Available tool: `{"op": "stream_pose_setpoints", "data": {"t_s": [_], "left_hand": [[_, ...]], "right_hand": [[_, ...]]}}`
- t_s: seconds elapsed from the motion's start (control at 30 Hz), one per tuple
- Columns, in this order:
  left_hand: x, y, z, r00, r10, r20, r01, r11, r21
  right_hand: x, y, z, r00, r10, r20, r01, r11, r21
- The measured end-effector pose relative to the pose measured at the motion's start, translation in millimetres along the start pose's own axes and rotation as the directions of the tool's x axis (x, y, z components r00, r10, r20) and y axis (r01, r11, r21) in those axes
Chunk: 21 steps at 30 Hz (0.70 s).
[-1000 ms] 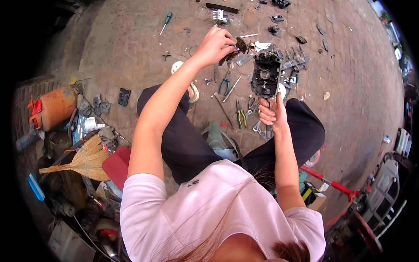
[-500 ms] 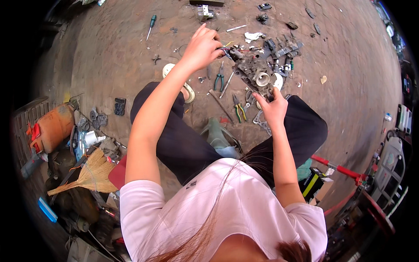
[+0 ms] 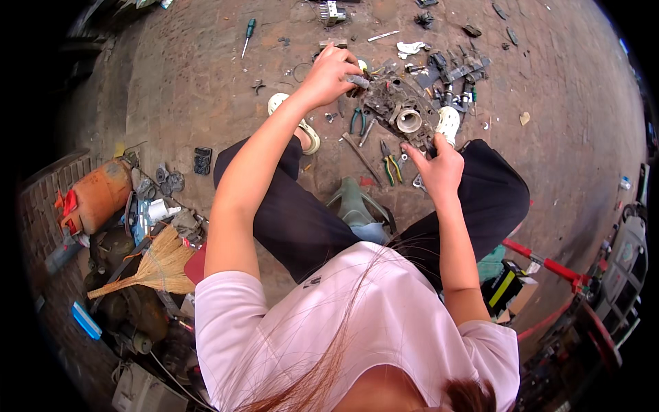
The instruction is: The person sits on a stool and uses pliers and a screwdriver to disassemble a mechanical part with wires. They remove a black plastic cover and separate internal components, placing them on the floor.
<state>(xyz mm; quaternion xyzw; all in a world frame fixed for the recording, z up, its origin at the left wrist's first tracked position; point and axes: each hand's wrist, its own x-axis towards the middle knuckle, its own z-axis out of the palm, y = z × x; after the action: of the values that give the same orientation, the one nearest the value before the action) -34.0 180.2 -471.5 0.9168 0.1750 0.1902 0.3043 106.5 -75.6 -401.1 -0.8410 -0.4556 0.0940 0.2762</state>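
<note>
A greasy metal housing [image 3: 389, 110] with a round pale bore, much like a carburetor, is tilted in front of me above the floor. At its upper left my left hand [image 3: 331, 77] is closed around a small dark grey piece [image 3: 357, 81]; whether that piece is joined to the housing I cannot tell. My right hand [image 3: 439, 167] has thumb and forefinger at the lower right edge of the housing and seems to grip it there. Just below lie pliers with yellow-green handles [image 3: 392, 167]. A teal-handled pair of pliers [image 3: 357, 120] lies to their left.
Several dark metal parts [image 3: 461, 72] and a white rag [image 3: 410, 49] lie beyond the housing. Farther left is a screwdriver [image 3: 248, 34]. A straw broom [image 3: 156, 264] and an orange gas cylinder [image 3: 99, 198] stand at my left; a red metal bar [image 3: 549, 264] is at my right.
The housing has shifted left relative to my right shoe, showing more of the shoe. Coloured wires visible earlier by my left fingers are hidden; a grey piece shows there now.
</note>
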Motion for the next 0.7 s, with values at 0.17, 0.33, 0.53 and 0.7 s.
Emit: {"op": "stream_pose_setpoints", "data": {"t_s": [0.17,0.33,0.53,0.7], "left_hand": [[3.0,-7.6,3.0,0.998,-0.017,-0.056,0.018,1.0,0.01],[5.9,-21.1,-3.6,0.991,-0.034,-0.13,0.041,0.998,0.048],[11.6,-22.6,-16.4,0.968,-0.005,-0.252,0.051,0.983,0.175],[14.4,-1.7,-31.2,0.949,0.08,-0.303,0.021,0.949,0.315]], "right_hand": [[-1.2,1.3,-4.7,0.998,0.002,0.058,-0.002,1.0,-0.001],[-2.5,3.9,-5.2,0.992,-0.011,0.125,0.018,0.998,-0.057],[-3.0,12.7,5.2,0.967,0.006,0.255,0.034,0.988,-0.15],[-10.5,21.4,17.4,0.962,-0.024,0.271,0.07,0.985,-0.161]]}}
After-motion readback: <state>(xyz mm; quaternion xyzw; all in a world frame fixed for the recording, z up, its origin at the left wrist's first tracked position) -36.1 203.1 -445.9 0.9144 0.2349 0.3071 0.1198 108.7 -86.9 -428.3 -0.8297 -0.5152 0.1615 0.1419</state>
